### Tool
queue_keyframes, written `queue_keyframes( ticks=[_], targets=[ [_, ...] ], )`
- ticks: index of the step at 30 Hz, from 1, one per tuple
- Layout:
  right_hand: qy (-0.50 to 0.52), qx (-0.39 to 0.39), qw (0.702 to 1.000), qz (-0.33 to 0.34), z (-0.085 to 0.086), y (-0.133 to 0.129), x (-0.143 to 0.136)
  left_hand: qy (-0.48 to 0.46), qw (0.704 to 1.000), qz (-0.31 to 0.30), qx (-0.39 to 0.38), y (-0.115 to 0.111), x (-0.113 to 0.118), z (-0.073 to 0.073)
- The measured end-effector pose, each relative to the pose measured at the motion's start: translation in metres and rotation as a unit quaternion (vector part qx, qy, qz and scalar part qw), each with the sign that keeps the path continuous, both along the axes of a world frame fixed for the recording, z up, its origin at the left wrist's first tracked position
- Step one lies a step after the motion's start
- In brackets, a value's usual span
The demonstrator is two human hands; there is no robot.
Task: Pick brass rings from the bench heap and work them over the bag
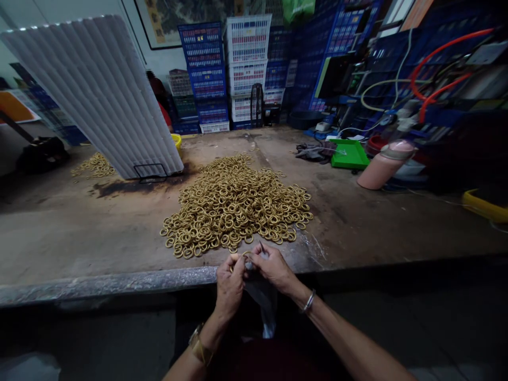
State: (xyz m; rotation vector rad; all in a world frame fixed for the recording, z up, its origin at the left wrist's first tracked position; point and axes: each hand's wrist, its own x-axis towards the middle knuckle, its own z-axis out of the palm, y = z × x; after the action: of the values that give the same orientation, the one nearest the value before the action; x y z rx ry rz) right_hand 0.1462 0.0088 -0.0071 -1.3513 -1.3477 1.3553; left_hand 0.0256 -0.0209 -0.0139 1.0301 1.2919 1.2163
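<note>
Nearest entry: left forearm [188, 368], with gold-toned wristwatch [200, 346]; right forearm [349, 338], with silver-toned bangle [309, 301].

Far left, beyond the hands: small heap of brass-coloured rings [95, 166], beside a ribbed pale panel [103, 95]. Panel appears tilted, its foot at a black wire stand [151, 172] that presumably props it.

Directly ahead of the hands, just beyond the fingertips: large ring pile [238, 203], loose on the worktable [130, 233]; probably set there for easy reach.

Left hand [229, 280]: thumb and fingers pinching one side of a single ring [246, 253], at the table's near edge.

Below the hands: pale sheet [268, 309], hanging; purpose unclear.

Right hand [275, 271]: fingers closed on the ring's other side, a dark pointed tip [261, 246] jutting above them; its remainder hidden. Two-sided pinch likely steadies so small a piece.

Right, beyond the hands: dark grey cloth [315, 152]; green tray [359, 153]; pink bottle [383, 168], seemingly slanted. Farthest right: yellow tray [486, 207], well apart from the hands.
</note>
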Motion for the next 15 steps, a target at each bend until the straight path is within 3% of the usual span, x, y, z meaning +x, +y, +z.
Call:
queue_keyframes(
  ticks=[6, 8, 13, 15],
  targets=[
    [-0.049, 0.053, 0.997, 0.016, -0.0009, 0.0076, 0.0039, 0.108, 0.988, -0.032, 0.107, -0.0017, 0.001, 0.0061],
    [-0.06, 0.05, 0.997, 0.009, -0.0026, 0.0084, 0.0028, 0.082, 0.993, -0.043, 0.075, -0.002, 0.0011, 0.0062],
    [-0.075, 0.064, 0.995, -0.003, -0.0038, 0.007, 0.0017, -0.046, 0.99, -0.097, -0.091, 0.0001, -0.0016, 0.0034],
    [-0.072, 0.071, 0.995, -0.003, -0.0024, 0.0064, 0.0018, -0.09, 0.984, -0.103, -0.11, 0.0009, -0.0023, 0.0045]
  ],
)
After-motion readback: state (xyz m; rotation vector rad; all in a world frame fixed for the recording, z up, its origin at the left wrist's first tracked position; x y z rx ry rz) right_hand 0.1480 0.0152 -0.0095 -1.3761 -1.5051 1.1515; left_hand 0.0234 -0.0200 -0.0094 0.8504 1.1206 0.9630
